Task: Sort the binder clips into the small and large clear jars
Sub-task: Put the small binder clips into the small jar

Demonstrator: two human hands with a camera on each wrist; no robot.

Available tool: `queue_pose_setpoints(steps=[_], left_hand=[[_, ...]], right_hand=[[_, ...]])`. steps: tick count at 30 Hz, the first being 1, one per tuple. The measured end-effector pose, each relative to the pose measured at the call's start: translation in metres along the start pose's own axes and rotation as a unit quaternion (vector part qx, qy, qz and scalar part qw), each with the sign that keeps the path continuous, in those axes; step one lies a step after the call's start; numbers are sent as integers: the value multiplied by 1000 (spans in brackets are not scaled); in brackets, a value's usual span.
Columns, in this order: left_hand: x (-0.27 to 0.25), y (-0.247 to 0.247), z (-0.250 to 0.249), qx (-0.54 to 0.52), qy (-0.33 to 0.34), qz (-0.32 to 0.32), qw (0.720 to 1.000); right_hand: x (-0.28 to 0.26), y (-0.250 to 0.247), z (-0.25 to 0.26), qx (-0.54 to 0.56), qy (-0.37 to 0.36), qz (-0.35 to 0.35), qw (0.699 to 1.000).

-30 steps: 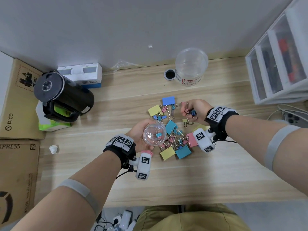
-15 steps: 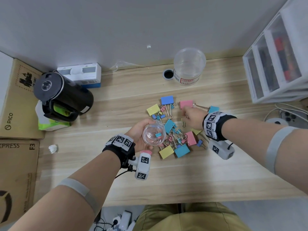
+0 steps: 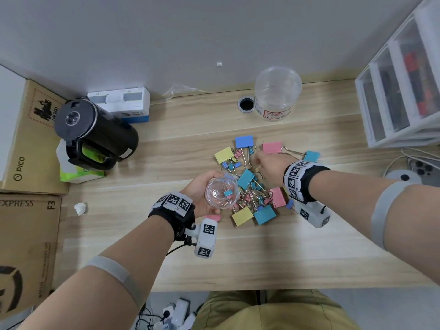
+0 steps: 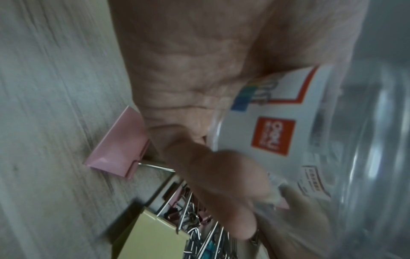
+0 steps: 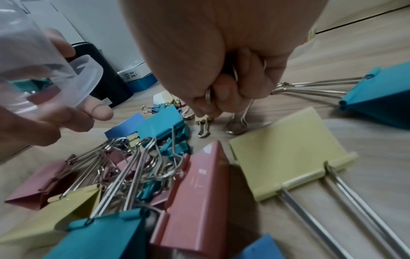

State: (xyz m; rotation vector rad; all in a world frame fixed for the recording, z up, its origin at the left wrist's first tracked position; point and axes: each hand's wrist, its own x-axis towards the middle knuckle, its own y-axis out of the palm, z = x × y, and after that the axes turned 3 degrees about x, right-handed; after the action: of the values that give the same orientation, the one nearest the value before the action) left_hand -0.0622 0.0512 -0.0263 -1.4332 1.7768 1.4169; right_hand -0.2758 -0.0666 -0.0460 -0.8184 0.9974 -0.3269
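Your left hand point(image 3: 198, 194) is wrapped around the small clear plastic jar point(image 3: 221, 192), tilted above the wooden desk point(image 3: 166, 163) with small clips inside. Your right hand point(image 3: 270, 166) curls over metal clip loops while reaching the small yellow binder clip point(image 5: 203, 122). The large clear jar point(image 3: 277, 92) stands behind the colourful clip pile point(image 3: 252, 191).

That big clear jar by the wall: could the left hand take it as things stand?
Probably not yet. The left hand already grips the small jar; the big clear jar stands unobstructed beyond the clip pile.
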Motion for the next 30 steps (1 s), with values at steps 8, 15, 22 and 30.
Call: queue_pose_setpoints(steps=[8, 15, 22, 30], left_hand=[[0, -2, 1, -4, 3, 0, 1000], [3, -7, 2, -12, 5, -8, 1000], [1, -2, -5, -52, 15, -30, 998], [5, 10, -23, -70, 6, -105, 992]], right_hand=[[6, 8, 2, 44, 58, -17, 997], [13, 17, 7, 42, 61, -28, 997], [14, 0, 11, 333, 29, -4, 942], [-5, -56, 61, 452, -75, 170, 872]])
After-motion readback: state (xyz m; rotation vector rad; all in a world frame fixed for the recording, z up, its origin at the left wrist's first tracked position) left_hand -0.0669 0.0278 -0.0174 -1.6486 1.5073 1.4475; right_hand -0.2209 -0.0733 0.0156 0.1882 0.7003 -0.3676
